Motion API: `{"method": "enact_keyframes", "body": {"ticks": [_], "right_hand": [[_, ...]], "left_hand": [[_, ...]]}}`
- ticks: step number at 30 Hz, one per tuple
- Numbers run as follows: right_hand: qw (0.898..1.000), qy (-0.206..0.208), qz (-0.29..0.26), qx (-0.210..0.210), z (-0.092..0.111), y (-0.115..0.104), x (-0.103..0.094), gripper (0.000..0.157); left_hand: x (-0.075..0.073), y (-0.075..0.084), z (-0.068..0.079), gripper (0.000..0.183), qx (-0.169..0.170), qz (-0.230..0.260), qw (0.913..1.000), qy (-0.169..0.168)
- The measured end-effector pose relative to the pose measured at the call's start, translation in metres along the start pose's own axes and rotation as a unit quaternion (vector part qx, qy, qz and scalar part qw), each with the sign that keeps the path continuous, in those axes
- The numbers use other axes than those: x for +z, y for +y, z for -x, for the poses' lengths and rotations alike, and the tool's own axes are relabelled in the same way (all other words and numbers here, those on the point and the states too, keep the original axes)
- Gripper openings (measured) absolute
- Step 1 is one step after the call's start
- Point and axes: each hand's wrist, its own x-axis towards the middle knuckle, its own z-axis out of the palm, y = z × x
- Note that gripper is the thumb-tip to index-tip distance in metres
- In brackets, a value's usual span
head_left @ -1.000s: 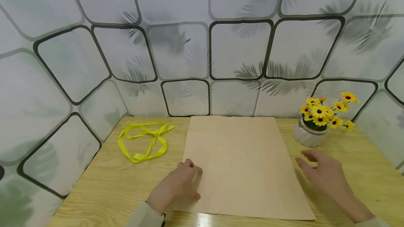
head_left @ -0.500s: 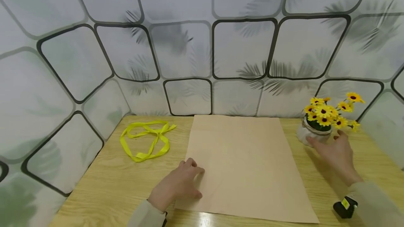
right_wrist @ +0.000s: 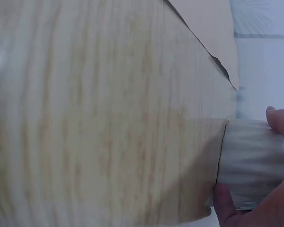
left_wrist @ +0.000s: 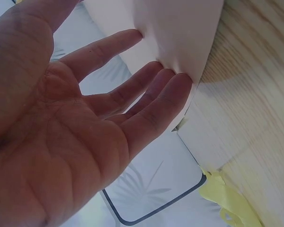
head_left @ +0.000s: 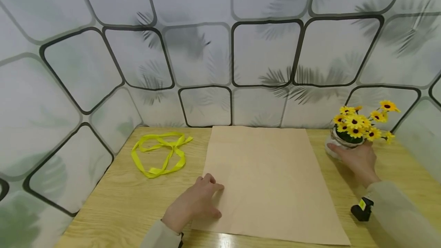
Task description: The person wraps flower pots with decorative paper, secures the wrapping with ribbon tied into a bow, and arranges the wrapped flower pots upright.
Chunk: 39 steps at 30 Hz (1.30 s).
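Note:
A large sheet of brown paper (head_left: pixel 268 183) lies flat on the wooden table. On its left edge rest the fingertips of my left hand (head_left: pixel 194 204), palm facing down; the left wrist view shows the slightly bent fingers (left_wrist: pixel 154 111) touching the paper. At the right, my right hand (head_left: pixel 360 162) grips a small white flowerpot (right_wrist: pixel 251 161) of yellow artificial flowers (head_left: pixel 355 121). In the right wrist view the thumb and fingers lie on either side of the pot, which appears to stand on the table. Part of the pot is hidden behind the hand.
A loose yellow ribbon (head_left: pixel 153 172) lies in loops on the table (head_left: pixel 113 202), left of the paper. Behind and at the sides hangs a patterned white cloth (head_left: pixel 262 56). A black wrist device (head_left: pixel 362 209) shows at my right sleeve.
My right hand has moved from beside the paper's right edge out to the flowerpot and taken hold of it. The left hand has stayed on the paper.

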Motion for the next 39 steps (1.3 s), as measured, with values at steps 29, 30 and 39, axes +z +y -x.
{"method": "enact_keyframes", "body": {"ticks": [29, 30, 39], "right_hand": [[0.999, 0.01, 0.014, -0.051, 0.0, 0.006, -0.002, 0.119], [0.998, 0.008, 0.012, -0.053, 0.001, 0.006, -0.002, 0.119], [0.997, 0.006, 0.013, -0.081, 0.005, 0.006, -0.007, 0.115]], "left_hand": [[-0.001, 0.001, 0.001, 0.064, 0.009, -0.007, 0.9999, 0.011], [-0.001, 0.001, 0.001, 0.064, 0.01, -0.006, 0.9999, 0.012], [0.0, 0.001, 0.003, 0.064, 0.011, -0.004, 0.9998, 0.015]]}}
